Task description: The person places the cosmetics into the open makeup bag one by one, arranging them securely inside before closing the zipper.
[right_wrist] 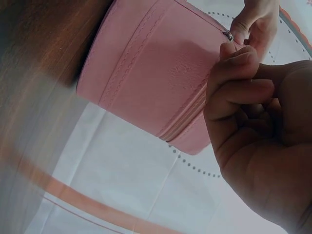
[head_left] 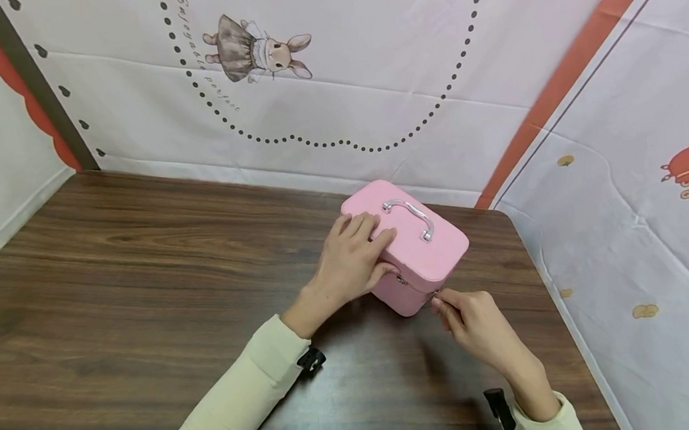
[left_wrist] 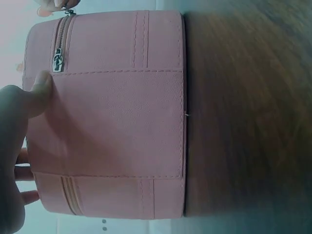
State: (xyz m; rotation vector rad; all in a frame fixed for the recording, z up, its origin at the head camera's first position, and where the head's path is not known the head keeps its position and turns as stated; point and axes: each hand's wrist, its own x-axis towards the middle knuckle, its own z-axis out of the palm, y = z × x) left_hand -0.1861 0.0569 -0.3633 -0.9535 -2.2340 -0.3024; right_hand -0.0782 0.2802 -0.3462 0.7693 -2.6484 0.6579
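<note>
A pink vanity case stands on the table, its lid down and a silver handle on top. My left hand holds the lid's near edge, with the fingers spread over the top and the thumb on the side. Close to that thumb hangs a silver zipper pull. At the case's near right corner my right hand pinches a second zipper pull between thumb and index finger. In the right wrist view the fingers of my right hand are curled and mostly hide that pull.
The dark wooden table stretches away to the left of the case. A white printed cloth hangs behind the table's back edge, close behind the case. Another cloth panel borders the right side.
</note>
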